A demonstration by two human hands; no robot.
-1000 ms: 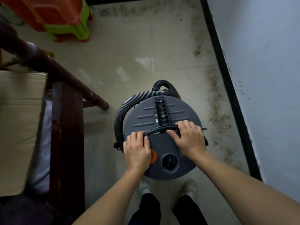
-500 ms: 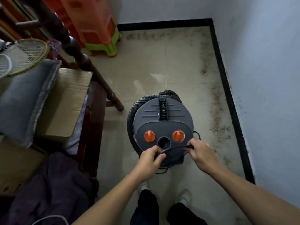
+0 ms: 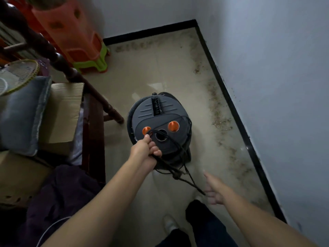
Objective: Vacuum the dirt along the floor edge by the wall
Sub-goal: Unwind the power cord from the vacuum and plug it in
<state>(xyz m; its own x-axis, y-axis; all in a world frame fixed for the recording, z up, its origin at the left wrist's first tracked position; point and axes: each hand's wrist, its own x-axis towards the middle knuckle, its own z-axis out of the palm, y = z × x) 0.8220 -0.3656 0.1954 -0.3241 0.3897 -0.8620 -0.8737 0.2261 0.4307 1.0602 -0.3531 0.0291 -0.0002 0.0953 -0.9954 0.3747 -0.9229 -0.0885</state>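
Matt grey plastic on the vacuum [image 3: 160,120] lid, shinier orange plastic knobs [image 3: 173,126], ribbed hose [image 3: 132,110], matt black cord [image 3: 176,175]. Beneath the vacuum, smooth glossy floor tile [image 3: 151,72]; to its right, gritty dirt [image 3: 219,122], matt painted wall [image 3: 267,77]; to its left, dark polished wooden frame [image 3: 93,132], matt cardboard box [image 3: 64,107].

No legible text anywhere.

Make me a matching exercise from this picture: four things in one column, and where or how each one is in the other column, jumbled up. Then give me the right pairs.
Column one:
1. left hand
2. right hand
3. dirt
4. stacked stools

Column two:
A. by the far wall, left of the vacuum
B. grips the black cord over the vacuum's lid
C. along the black skirting
D. fingers spread, near the cord's end

Pairs: 1-B, 2-D, 3-C, 4-A
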